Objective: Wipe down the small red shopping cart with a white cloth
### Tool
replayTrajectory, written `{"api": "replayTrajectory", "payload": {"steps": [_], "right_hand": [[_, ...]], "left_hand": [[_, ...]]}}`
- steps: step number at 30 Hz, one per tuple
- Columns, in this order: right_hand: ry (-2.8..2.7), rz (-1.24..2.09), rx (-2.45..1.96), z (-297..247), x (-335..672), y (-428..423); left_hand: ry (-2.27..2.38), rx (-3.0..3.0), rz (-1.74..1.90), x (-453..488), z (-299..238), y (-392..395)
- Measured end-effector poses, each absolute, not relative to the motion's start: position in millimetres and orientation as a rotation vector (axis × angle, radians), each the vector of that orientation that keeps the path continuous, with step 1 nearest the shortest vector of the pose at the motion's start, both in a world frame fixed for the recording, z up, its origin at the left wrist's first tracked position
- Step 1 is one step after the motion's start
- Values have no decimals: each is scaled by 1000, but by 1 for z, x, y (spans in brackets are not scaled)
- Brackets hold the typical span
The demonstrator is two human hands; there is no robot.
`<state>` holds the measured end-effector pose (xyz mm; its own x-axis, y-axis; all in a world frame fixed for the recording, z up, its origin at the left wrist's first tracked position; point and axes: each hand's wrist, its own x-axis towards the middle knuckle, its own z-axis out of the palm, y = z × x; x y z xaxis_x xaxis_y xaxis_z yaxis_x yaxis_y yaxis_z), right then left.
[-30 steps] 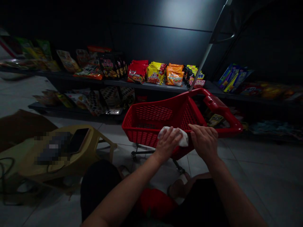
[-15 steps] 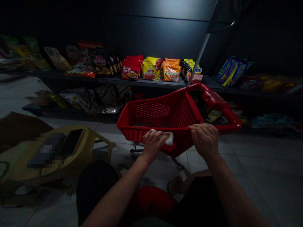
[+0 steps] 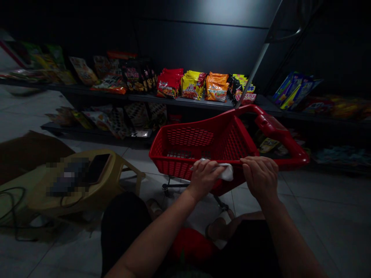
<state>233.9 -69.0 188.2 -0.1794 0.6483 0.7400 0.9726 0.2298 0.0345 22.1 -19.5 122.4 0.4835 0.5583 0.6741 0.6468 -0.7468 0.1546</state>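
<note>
Okay: left hand [image 3: 204, 177] clenches cloth [image 3: 227, 173] on cart [image 3: 185, 141] near rim, right hand [image 3: 261, 175] grips rim. Hard push could roll it away.

Worn on the head, at low seated height, facing forward and tilted down. Near the red cart [image 3: 203, 143] at 12 o'clock; shelves [image 3: 185, 102] farther off, from 10 to 2 o'clock; yellow stool [image 3: 114, 185] close at 9 o'clock. Single view.

A dim shop: shelves [image 3: 185, 101] of packaged snacks [image 3: 193, 85] and a red shopping trolley [image 3: 220, 143].
</note>
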Motion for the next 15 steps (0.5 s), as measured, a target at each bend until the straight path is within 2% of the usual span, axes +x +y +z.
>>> {"api": "replayTrajectory", "payload": {"steps": [9,12,15], "right_hand": [[-1870,-702,-1517,185,229,-66],[-1873,-712,-1530,185,223,-64],[-1866,-720,-1555,185,218,-63]], "left_hand": [[-1659,-2253,-984,-133,84,11],[-1804,-2140,-1054,-132,82,19],[-1686,-2290,-1151,-84,86,14]]}}
